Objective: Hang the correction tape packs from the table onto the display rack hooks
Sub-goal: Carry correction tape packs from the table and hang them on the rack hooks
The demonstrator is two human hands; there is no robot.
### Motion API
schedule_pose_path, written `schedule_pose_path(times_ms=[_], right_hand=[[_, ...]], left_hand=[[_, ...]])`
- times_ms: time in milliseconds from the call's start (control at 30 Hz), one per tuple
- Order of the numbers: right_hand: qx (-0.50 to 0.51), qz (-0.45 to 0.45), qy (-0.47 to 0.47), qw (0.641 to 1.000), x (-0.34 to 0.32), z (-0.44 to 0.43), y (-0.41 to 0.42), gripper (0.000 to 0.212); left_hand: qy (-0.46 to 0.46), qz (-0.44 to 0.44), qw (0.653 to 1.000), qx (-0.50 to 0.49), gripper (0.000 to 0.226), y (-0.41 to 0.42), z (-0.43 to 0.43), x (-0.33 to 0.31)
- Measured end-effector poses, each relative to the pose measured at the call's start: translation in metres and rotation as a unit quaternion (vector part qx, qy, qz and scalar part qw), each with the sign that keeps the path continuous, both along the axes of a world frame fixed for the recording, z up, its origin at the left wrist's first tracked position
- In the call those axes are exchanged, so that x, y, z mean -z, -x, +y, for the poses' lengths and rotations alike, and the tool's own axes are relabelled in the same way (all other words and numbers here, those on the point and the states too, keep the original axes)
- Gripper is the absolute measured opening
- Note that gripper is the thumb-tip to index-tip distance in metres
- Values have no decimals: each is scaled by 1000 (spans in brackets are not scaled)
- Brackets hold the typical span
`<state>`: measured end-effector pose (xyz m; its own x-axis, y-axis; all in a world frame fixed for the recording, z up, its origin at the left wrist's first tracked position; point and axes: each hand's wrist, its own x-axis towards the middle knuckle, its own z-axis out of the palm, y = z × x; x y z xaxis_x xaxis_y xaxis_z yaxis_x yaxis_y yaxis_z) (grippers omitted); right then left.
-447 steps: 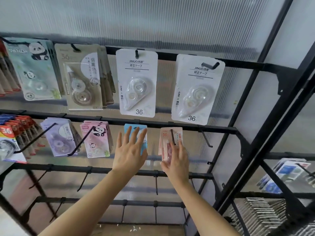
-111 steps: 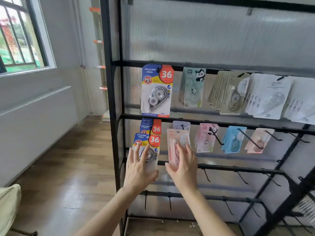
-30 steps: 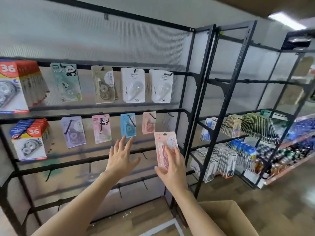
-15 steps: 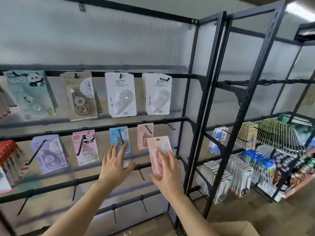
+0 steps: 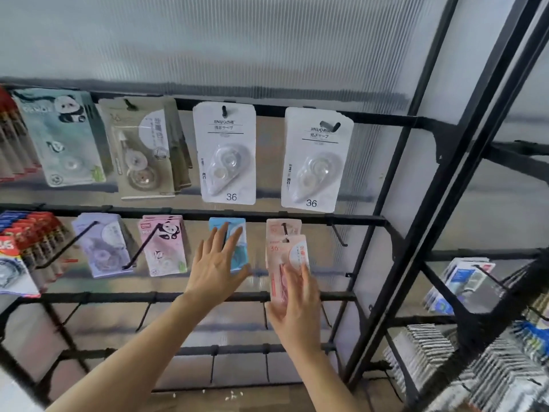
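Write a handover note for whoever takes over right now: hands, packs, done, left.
Left hand: open, fingers spread in front of the blue pack.
Right hand: grips a pink pack by its lower half, top at the hook where a hanging pink pack sits behind it.
Done: the hanging pink pack is up; neighbouring hooks carry stock.
Left: slide the held pack's hole onto the hook; I cannot tell if it is threaded. An empty hook sits just right. The table is out of view, so remaining packs are unknown.
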<state>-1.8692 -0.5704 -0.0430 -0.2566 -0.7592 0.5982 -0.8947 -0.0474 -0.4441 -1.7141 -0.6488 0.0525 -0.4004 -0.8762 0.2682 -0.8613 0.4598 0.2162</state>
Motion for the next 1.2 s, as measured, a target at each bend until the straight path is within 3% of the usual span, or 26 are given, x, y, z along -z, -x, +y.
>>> schedule_pose_path(times_ms=[167, 300, 500, 767, 1067, 1200], right_hand=[[7, -2, 22, 1000, 16, -12, 8, 85], [0, -8, 49, 999, 27, -14, 15, 75], [-9, 15, 78, 997, 39, -12, 20, 73], [-7, 20, 27, 999, 36, -46, 28, 92], [-3, 44, -90, 995, 18, -94, 40, 91], [-16, 62, -91, 994, 20, -100, 43, 97]], left_hand=[[-3, -50, 998, -28, 76, 19, -11, -3], [14, -66, 997, -41, 74, 18, -16, 7], [30, -2, 998, -52, 75, 18, -18, 16], [18, -17, 997, -73, 76, 19, -16, 13], [13, -44, 996, -81, 76, 18, -17, 14], [9, -45, 995, -85, 75, 19, -17, 15]])
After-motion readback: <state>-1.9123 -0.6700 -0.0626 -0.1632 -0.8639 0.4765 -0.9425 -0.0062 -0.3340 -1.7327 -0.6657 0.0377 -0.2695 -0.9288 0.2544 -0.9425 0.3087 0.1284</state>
